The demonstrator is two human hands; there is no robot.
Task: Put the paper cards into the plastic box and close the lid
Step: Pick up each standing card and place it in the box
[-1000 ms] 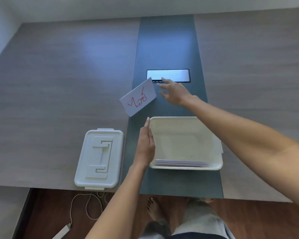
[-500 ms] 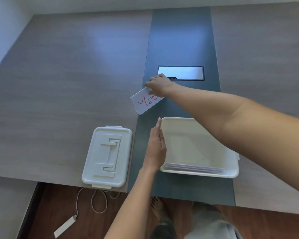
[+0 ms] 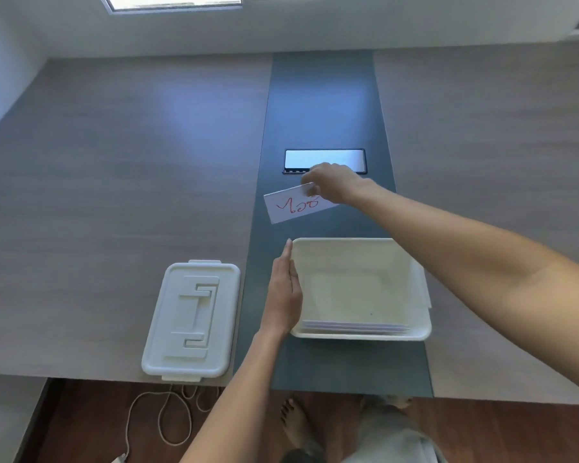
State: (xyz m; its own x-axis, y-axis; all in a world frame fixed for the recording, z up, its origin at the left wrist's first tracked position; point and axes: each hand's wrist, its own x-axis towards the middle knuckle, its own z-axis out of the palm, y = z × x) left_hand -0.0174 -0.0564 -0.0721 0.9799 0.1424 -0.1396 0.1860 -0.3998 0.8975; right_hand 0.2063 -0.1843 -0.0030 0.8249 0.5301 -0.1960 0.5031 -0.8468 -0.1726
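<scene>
A white paper card (image 3: 293, 206) with red handwriting is pinched at its upper right edge by my right hand (image 3: 335, 183), tilted just above the dark strip of the table, beyond the box. The open white plastic box (image 3: 418, 305) stands on the strip near the front edge, with several cards (image 3: 355, 326) stacked against its near wall. My left hand (image 3: 283, 294) lies flat, fingers together, against the box's left wall and holds nothing. The white lid (image 3: 191, 320) rests flat on the table to the left of the box.
A rectangular metal socket cover (image 3: 325, 160) is set into the dark strip (image 3: 321, 105) behind my right hand. The wooden table's front edge runs just below the box and lid. A white cable (image 3: 168, 416) lies on the floor, and bare feet (image 3: 296, 422) show under the table.
My right hand reached the card, closed on its edge and lifted it, turning it toward level. My left hand stayed against the box. The camera tilted up.
</scene>
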